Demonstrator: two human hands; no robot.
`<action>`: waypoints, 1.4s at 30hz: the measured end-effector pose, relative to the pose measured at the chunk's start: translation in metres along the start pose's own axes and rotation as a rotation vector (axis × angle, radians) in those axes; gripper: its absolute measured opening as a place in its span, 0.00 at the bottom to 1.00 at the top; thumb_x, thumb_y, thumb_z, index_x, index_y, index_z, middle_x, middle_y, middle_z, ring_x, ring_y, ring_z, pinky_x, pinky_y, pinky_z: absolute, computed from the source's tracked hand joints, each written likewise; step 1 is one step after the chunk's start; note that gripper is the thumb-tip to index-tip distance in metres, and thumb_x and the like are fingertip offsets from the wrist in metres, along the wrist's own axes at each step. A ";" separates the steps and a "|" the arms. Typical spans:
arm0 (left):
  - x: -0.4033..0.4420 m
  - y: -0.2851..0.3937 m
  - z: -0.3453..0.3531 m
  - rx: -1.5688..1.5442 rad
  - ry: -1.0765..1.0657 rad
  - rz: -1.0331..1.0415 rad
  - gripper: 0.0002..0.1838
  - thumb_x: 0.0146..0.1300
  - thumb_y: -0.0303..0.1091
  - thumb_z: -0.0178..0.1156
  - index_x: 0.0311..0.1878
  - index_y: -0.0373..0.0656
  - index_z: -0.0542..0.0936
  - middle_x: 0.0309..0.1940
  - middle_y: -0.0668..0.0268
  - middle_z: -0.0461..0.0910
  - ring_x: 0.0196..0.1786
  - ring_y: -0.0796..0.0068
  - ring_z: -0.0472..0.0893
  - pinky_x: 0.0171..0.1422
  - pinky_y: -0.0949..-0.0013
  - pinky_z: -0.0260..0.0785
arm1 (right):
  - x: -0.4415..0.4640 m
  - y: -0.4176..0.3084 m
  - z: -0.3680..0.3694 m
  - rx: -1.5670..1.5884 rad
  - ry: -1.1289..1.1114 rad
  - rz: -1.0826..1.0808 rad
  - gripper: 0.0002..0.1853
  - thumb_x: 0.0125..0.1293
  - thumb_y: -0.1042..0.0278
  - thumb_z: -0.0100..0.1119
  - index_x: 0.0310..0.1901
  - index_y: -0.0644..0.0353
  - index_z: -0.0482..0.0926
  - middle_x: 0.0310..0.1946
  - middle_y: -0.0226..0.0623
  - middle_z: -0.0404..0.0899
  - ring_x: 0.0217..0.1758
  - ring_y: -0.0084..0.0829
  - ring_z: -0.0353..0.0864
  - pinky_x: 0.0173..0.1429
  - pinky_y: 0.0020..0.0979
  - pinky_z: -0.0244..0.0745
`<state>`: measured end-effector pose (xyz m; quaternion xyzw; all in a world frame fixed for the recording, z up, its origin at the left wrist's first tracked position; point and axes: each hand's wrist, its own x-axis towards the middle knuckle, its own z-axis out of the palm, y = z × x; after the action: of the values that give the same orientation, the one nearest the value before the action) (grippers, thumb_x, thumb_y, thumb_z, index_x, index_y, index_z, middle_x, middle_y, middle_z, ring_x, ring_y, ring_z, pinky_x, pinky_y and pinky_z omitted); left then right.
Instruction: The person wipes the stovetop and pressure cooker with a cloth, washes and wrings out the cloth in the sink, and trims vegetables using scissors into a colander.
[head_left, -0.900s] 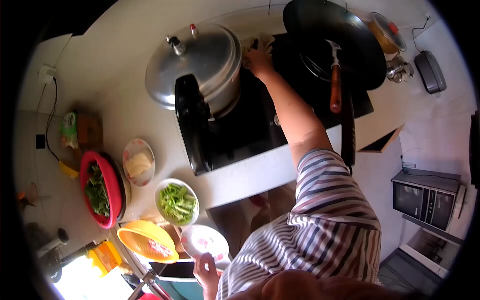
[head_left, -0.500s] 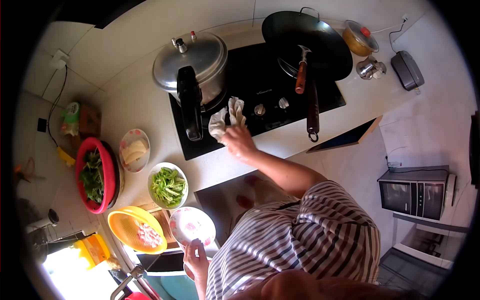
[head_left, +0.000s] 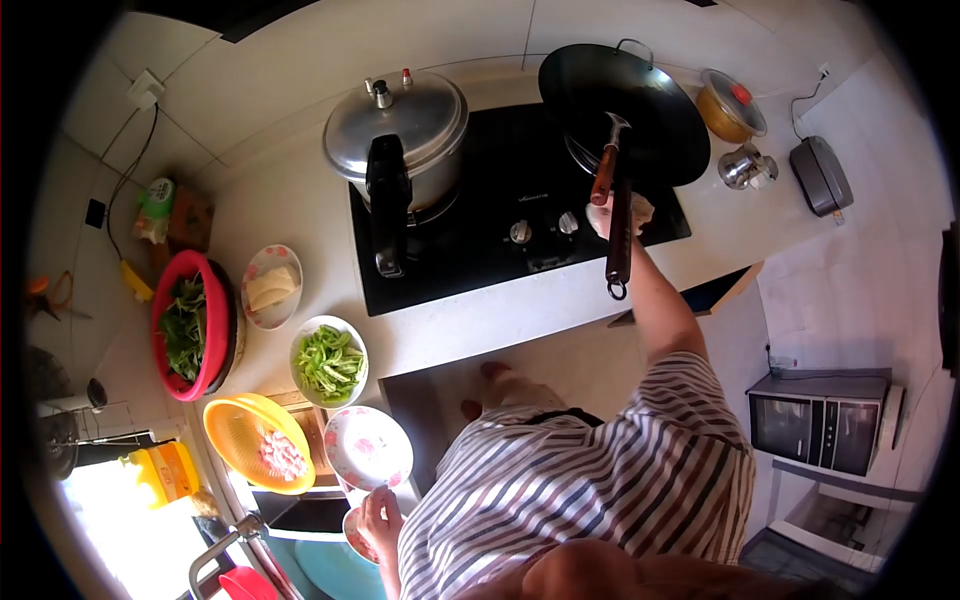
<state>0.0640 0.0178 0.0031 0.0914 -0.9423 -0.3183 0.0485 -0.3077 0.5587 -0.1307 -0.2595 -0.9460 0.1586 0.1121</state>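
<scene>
My right hand (head_left: 604, 217) is on the front right of the black stovetop (head_left: 470, 255), closed on a pale cloth (head_left: 641, 212). The dark wok handle (head_left: 620, 245) crosses in front of it and hides part of the fingers. Behind stands the wok (head_left: 665, 120), with a wooden-handled utensil (head_left: 606, 175) in it. Low in the view, my left hand (head_left: 380, 522) has its fingers curled together by the rim of a floral white plate (head_left: 345, 440). A small bowl (head_left: 358, 538) with reddish contents sits beside that hand; what the fingers grip is unclear.
A pressure cooker (head_left: 395, 120) occupies the left burner, its handle projecting forward. Along the left are a bowl of sliced green peppers (head_left: 330, 365), a plate with a pale block (head_left: 272, 288), a pink basket of leaves (head_left: 185, 330) and a yellow colander (head_left: 235, 440). A lidded pot (head_left: 728, 108) stands far right.
My right hand has moved with the cloth from the stovetop's left front to its right front, under the wok handle. My left hand stays near the floral plate. The view has shifted slightly.
</scene>
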 end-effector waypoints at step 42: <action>0.265 0.170 0.081 -0.068 0.287 0.294 0.27 0.53 0.40 0.60 0.54 0.35 0.67 0.31 0.57 0.77 0.29 0.58 0.79 0.29 0.60 0.71 | 0.181 -0.413 -0.065 0.229 -0.724 -0.352 0.12 0.52 0.68 0.55 0.37 0.65 0.77 0.31 0.44 0.79 0.33 0.43 0.80 0.33 0.46 0.76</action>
<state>-0.2313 0.1447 0.0514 -0.0043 -0.9177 -0.3230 0.2313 -0.6289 0.3334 0.1011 -0.0071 -0.9305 0.3222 -0.1743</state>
